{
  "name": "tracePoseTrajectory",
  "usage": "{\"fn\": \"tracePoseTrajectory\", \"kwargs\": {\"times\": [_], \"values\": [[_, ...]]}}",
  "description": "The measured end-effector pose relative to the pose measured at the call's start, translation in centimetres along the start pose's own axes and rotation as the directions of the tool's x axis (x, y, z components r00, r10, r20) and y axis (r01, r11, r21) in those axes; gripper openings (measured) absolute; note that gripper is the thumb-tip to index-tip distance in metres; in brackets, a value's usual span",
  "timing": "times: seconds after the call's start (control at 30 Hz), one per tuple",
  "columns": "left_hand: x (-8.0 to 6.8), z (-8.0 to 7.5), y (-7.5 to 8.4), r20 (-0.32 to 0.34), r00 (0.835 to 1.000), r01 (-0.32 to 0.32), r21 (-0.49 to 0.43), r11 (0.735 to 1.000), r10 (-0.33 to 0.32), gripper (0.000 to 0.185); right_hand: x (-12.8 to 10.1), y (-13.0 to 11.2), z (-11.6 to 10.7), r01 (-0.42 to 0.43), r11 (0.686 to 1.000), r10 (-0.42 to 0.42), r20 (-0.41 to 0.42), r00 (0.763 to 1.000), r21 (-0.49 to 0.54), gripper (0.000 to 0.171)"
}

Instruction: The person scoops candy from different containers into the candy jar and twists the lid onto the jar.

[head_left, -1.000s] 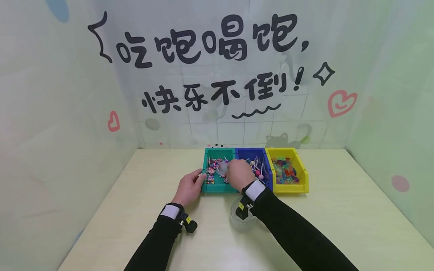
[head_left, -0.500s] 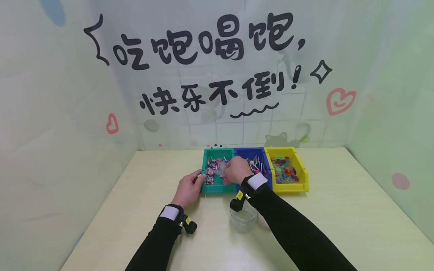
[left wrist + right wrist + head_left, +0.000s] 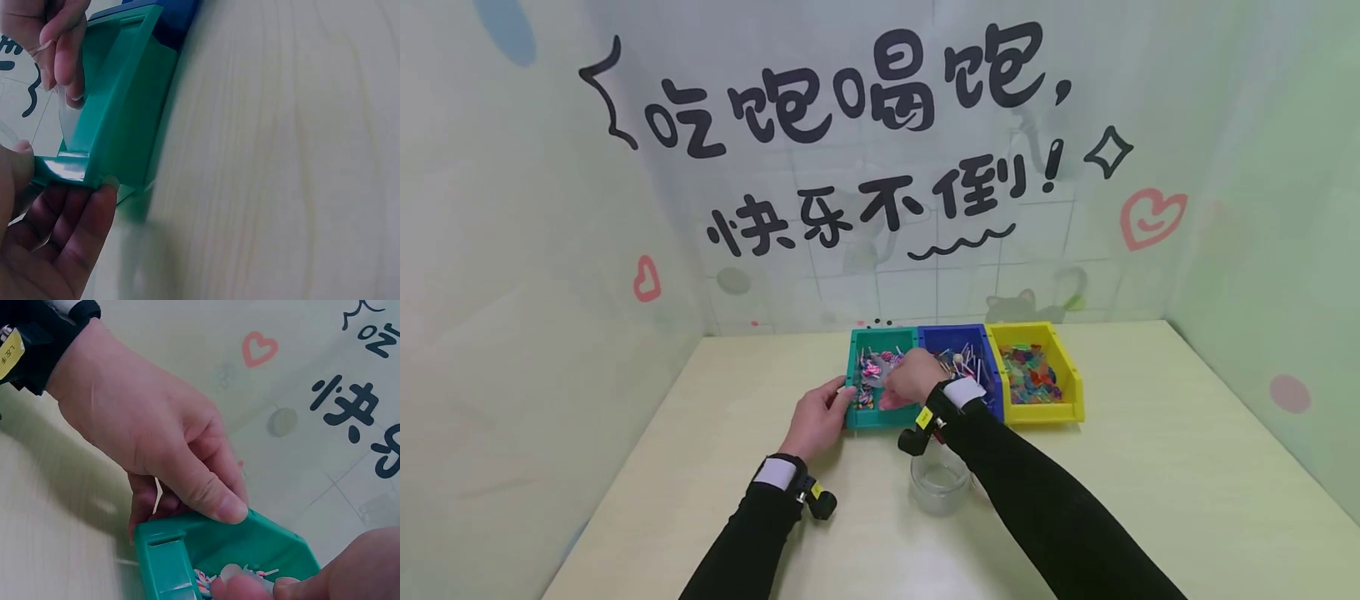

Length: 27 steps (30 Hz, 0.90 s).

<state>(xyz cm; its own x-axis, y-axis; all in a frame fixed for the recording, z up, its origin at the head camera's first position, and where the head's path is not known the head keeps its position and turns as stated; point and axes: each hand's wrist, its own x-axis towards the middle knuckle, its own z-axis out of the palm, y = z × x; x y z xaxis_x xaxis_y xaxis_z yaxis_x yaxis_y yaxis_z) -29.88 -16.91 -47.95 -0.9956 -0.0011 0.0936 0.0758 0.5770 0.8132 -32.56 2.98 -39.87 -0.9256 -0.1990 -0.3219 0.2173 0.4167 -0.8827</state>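
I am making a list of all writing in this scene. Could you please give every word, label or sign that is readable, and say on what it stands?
"吃饱喝饱," in black, on the back wall.
"快乐不倒!" in black, on the same wall, lower line.
Yellow tag on the right wrist camera: marks too small to read.
Bins, jar and table: no writing visible.

A pale wooden table (image 3: 1150, 467) carries green (image 3: 880, 417), blue (image 3: 996, 392), yellow bins (image 3: 1071, 392) and a clear jar (image 3: 940, 487).

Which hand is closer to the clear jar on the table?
Right. The right hand is over the green bin, just beyond the clear jar; the left hand grips the bin's left corner, farther off.
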Motion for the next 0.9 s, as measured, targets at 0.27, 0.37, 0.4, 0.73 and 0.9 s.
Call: {"fn": "tracePoseTrajectory", "kwargs": {"times": [0.27, 0.37, 0.4, 0.73, 0.9], "values": [[0.0, -0.1, -0.1, 0.001, 1.000, -0.004, 0.009, 1.000, 0.004, 0.049, 0.1, 0.0, 0.1, -0.027, 0.999, 0.027, 0.010, 1.000, 0.037, 0.032], [0.1, 0.0, -0.2, 0.019, 1.000, 0.015, -0.002, 1.000, -0.015, 0.050, 0.2, -0.1, 0.2, -0.041, 0.998, 0.040, 0.018, 0.999, 0.042, 0.035], [0.1, 0.0, -0.2, 0.022, 1.000, 0.015, -0.004, 1.000, -0.015, 0.050, 0.2, -0.1, 0.2, -0.045, 0.997, 0.044, 0.016, 0.999, 0.056, 0.035], [-0.5, 0.8, -0.1, -0.014, 1.000, 0.005, 0.013, 1.000, -0.005, 0.046, 0.1, 1.1, 0.2, -0.029, 0.989, 0.026, 0.019, 0.999, 0.143, 0.035], [-0.2, 0.8, -0.2, -0.016, 1.000, -0.007, -0.003, 1.000, 0.007, 0.046, -1.0, 1.0, -0.9, 0.017, 0.972, -0.023, 0.021, 1.000, 0.235, 0.030]]}}
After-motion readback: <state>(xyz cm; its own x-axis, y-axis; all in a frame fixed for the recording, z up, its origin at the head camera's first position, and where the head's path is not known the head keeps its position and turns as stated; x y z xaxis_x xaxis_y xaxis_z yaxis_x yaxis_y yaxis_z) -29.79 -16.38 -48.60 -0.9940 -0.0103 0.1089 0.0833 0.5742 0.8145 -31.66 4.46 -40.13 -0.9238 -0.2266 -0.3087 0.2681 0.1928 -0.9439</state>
